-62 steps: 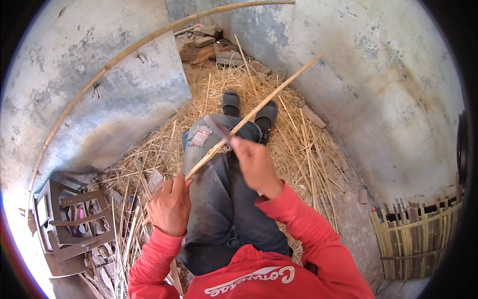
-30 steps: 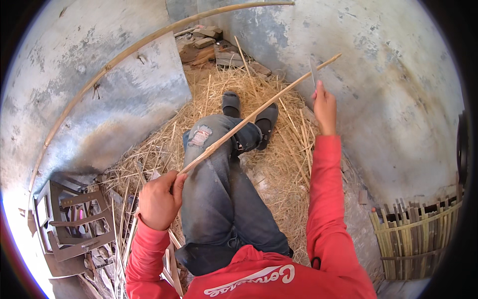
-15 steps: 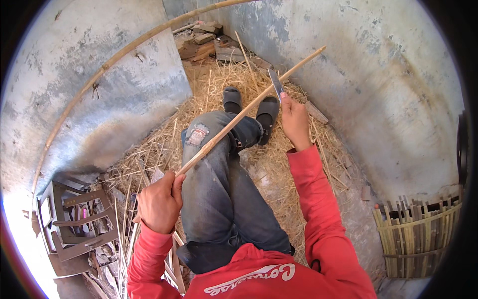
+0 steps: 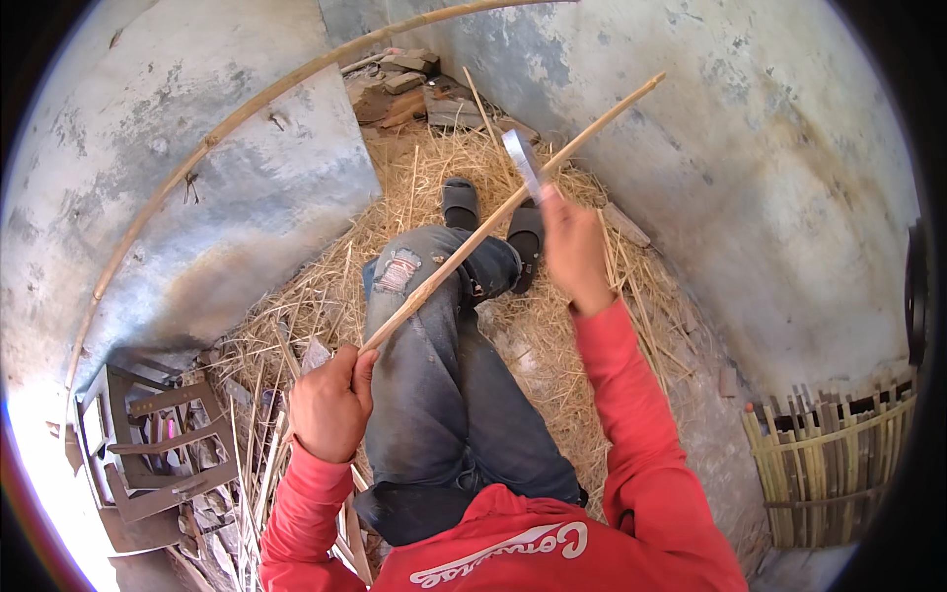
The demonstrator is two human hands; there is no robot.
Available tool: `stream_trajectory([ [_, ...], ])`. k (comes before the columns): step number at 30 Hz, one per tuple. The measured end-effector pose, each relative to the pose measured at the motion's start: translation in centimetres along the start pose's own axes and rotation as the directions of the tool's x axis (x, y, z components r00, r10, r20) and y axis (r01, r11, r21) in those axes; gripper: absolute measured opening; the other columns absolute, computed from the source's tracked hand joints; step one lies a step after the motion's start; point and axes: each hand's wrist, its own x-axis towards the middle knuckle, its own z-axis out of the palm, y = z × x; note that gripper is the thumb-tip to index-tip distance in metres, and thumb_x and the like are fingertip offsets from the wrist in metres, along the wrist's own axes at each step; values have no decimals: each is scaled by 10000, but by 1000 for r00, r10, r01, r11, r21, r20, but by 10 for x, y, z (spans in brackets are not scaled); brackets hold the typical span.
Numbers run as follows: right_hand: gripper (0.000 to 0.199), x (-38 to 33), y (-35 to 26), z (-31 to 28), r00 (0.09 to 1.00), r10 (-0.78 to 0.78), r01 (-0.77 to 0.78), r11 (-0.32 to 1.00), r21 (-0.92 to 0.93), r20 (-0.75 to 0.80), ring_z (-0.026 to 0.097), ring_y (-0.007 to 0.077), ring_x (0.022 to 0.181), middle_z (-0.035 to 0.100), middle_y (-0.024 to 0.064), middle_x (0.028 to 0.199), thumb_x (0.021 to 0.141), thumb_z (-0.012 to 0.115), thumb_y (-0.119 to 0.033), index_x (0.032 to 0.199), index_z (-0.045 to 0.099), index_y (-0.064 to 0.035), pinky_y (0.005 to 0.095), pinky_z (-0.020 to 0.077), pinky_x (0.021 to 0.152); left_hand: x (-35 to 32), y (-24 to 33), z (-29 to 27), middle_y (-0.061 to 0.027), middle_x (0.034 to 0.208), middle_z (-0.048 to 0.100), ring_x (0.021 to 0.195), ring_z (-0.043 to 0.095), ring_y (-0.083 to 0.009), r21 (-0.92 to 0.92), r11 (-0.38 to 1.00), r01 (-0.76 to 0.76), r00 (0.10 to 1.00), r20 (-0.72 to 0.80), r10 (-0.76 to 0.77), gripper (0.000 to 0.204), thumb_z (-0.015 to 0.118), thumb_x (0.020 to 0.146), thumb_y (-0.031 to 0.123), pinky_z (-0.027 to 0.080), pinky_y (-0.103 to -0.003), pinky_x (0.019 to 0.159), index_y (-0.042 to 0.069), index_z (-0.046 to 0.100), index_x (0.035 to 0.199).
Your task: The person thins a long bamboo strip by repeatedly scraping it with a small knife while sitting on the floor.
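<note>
A long pale wooden stick [image 4: 464,252], perhaps bamboo, slants across my legs from lower left to upper right. My left hand [image 4: 330,400] is closed around its near end, thumb on top. The stick passes over the torn knee of my jeans [image 4: 419,385], and its far tip points at the right wall. My right hand [image 4: 574,249] grips a knife, whose flat metal blade [image 4: 523,163] lies across the stick toward its far part. The knife's handle is hidden in my fist, and the blade is a little blurred.
Straw-like shavings [image 4: 533,345] cover the floor around my sandals [image 4: 460,197]. At lower left stands a brown frame [image 4: 178,444] beside loose strips. A slatted basket [image 4: 834,464] is at lower right. A long bent pole [image 4: 212,138] arcs along the left wall. Bricks [image 4: 404,74] lie in the far corner.
The knife has moved down along the stick toward me, and its blade tilts further left. My left hand and the stick have shifted slightly right.
</note>
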Motion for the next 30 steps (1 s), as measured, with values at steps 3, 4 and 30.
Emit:
stream_trajectory([
  [3, 598, 58, 48, -25, 975, -36, -6, 982, -188, -221, 401, 314, 462, 465, 187, 522, 1083, 499, -431, 736, 611, 42, 477, 350, 495, 1, 0, 5, -195, 605, 548, 559, 564, -423, -13, 1000, -13, 1000, -11, 13, 294, 654, 1004, 243, 414, -498, 522, 55, 570, 793],
  [4, 598, 64, 47, -25, 976, -39, -2, 982, -188, -213, 401, 314, 462, 465, 187, 522, 1083, 499, -431, 736, 611, 42, 477, 350, 495, 0, -3, 7, -195, 605, 550, 559, 566, -423, -7, 1000, -27, 999, -19, 27, 296, 656, 1003, 245, 415, -497, 522, 56, 569, 793],
  [30, 537, -54, -22, 27, 978, -104, 99, 994, 37, 181, 397, 207, 488, 413, 119, 535, 1091, 508, -374, 773, 627, 42, 408, 323, 480, -9, 0, 5, -173, 643, 592, 574, 595, -411, 62, 998, 9, 1000, -2, -9, 296, 642, 1010, 271, 437, -503, 531, 65, 575, 808],
])
